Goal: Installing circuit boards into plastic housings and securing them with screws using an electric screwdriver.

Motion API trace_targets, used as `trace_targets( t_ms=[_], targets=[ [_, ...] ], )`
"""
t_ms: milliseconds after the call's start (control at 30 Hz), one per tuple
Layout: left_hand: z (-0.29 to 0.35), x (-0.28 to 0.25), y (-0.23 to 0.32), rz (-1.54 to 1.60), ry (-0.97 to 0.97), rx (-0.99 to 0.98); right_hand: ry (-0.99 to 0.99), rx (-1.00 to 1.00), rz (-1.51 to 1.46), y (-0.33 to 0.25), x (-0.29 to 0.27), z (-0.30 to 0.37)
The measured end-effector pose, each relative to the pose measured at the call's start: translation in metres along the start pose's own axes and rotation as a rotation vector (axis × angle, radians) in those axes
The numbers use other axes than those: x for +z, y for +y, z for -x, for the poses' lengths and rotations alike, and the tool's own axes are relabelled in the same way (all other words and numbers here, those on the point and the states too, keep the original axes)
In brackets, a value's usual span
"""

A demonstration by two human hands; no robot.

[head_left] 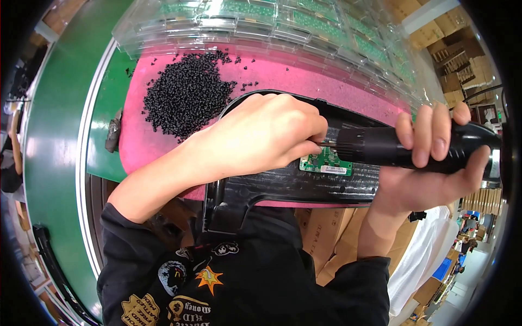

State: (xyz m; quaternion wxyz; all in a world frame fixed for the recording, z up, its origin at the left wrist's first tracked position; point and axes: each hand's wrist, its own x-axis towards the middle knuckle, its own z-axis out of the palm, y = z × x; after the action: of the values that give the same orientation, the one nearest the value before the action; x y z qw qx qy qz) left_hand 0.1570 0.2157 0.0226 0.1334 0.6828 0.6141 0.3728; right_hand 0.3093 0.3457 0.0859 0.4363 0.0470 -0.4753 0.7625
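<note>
My right hand (429, 163) is wrapped round a black electric screwdriver (375, 146), which lies nearly level with its bit pointing left. My left hand (272, 127) is closed in a pinch at the bit's tip; whatever sits between thumb and fingers is too small to make out. Just below the bit, a small green circuit board (326, 167) with a white label rests inside a long black plastic housing (293, 190). The left hand and forearm cover part of that housing. Beyond the left forearm, a heap of small black screws (187, 95) is spread out.
A pink mat (348, 81) lies under the housing and screws. Stacked clear plastic trays (261, 27) holding green boards line the far side. At left runs a green surface with a pale rail (89, 108); a dark wrapped scrap (113, 132) lies beside the mat. Cardboard (326, 231) stands below the mat's near edge.
</note>
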Motion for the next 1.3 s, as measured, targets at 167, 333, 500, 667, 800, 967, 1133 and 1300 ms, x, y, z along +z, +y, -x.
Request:
trace_targets(
  t_ms=[167,333,500,667,800,967,1133,1300],
  targets=[
    [-0.004,0.004,0.001,0.129,0.070,0.084,-0.003,-0.037,-0.019,-0.014,-0.002,0.000],
    [-0.005,0.004,0.002,0.162,0.094,0.050,0.030,-0.026,-0.008,-0.016,0.001,0.002],
    [-0.004,0.005,0.006,0.010,0.157,0.081,0.169,-0.023,0.016,-0.004,0.010,0.006],
    [-0.003,0.006,0.006,-0.095,0.248,0.191,0.172,-0.027,0.097,0.002,0.006,0.011],
    [-0.005,0.006,0.009,-0.084,0.229,0.171,0.119,-0.013,0.050,-0.002,-0.001,0.013],
    [-0.006,0.000,0.006,-0.101,0.254,0.142,-0.100,0.079,0.169,-0.003,-0.015,0.023],
    [-0.004,0.004,0.006,-0.134,0.240,0.050,-0.079,0.135,0.247,0.004,-0.010,0.031],
    [-0.002,0.004,0.008,-0.159,0.240,-0.030,-0.120,0.122,0.254,0.010,-0.009,0.034]
  ],
)
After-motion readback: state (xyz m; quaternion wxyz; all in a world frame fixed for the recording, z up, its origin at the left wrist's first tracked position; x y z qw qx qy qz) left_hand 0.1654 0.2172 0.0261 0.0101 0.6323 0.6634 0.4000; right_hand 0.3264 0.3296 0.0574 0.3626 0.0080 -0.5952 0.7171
